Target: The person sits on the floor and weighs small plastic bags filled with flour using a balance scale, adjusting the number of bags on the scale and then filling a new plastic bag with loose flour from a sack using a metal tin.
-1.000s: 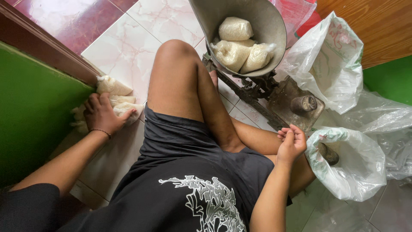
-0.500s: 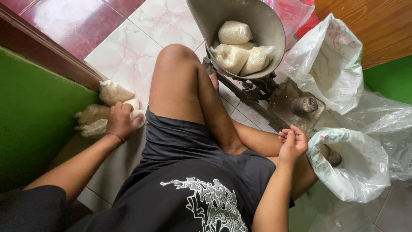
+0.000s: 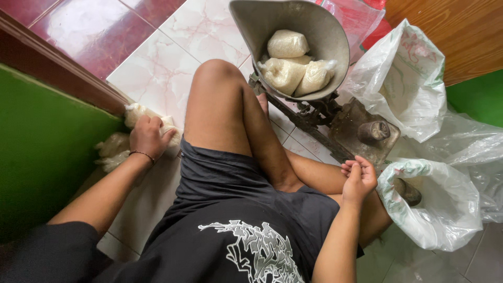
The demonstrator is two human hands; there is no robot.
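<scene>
My left hand [image 3: 148,137] closes over a filled bag [image 3: 137,112] from the pile on the floor against the green wall, within easy reach. My right hand [image 3: 358,175] hangs loosely curled, holding nothing, beside the scale pan [image 3: 335,36] already carrying three bags.

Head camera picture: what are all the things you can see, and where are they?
Filled bags: three showing, whitish, in the scale pan.
Scale pan: one, grey metal, top middle.
Scale base: one, dark rusty metal, under the pan.
Filled bags on floor: several, whitish, by the green wall at left.
Plastic sacks: two open, white, at right.
Floor tiles: white and red.
Left hand: gripping a floor bag.
Right hand: loosely curled, near the lower sack, holding nothing visible.
</scene>
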